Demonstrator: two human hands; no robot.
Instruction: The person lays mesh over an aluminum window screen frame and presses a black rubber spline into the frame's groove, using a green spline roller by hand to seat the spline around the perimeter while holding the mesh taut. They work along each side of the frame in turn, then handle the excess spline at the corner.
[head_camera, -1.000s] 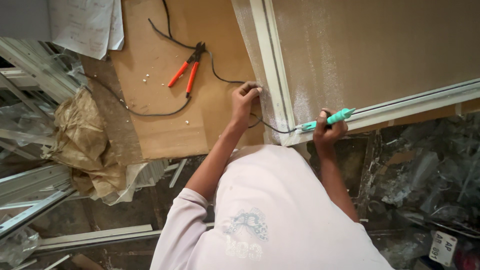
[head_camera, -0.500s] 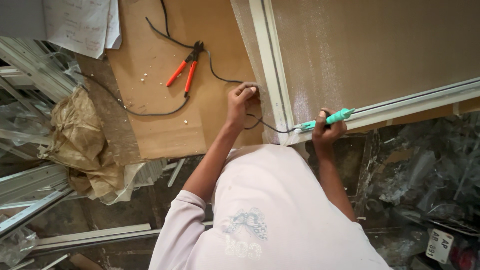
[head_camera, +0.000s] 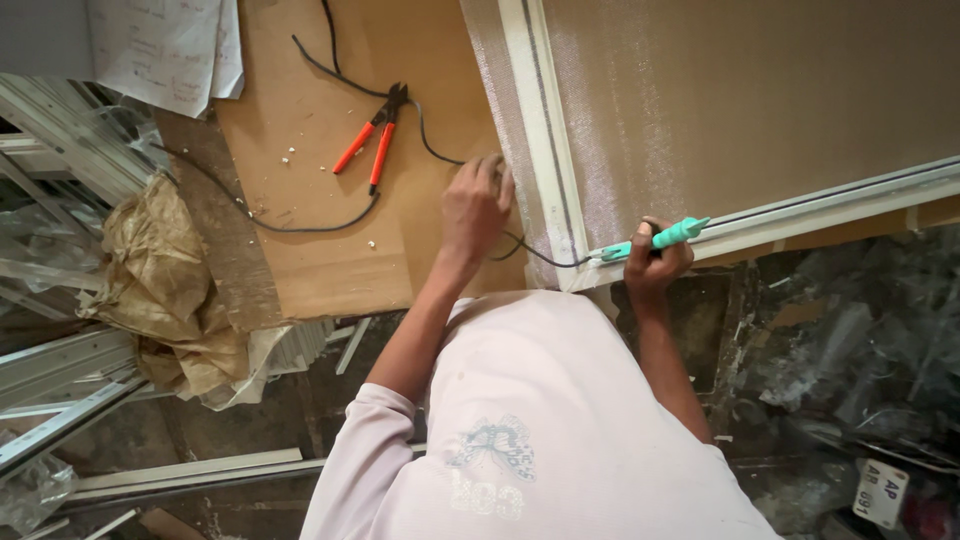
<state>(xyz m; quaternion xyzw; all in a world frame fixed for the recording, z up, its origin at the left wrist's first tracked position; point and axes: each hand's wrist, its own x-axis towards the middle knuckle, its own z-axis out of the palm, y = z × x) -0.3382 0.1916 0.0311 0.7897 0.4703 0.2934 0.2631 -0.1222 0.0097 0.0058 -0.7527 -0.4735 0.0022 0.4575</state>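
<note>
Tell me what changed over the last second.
The left hand shifted slightly left along the black cord, fingers spreading by the white frame. The right hand kept gripping the green tool at the frame corner. The orange pliers stayed put.

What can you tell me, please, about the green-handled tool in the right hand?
The tool has a slim teal handle, plastic by the look, lying almost level along the pale frame at its lower corner. The right hand grips it from below, fingers wrapped round the middle. A thin black cord leaves its left end and trails over the brown board past the left hand. Its tip is hard to see.
</note>
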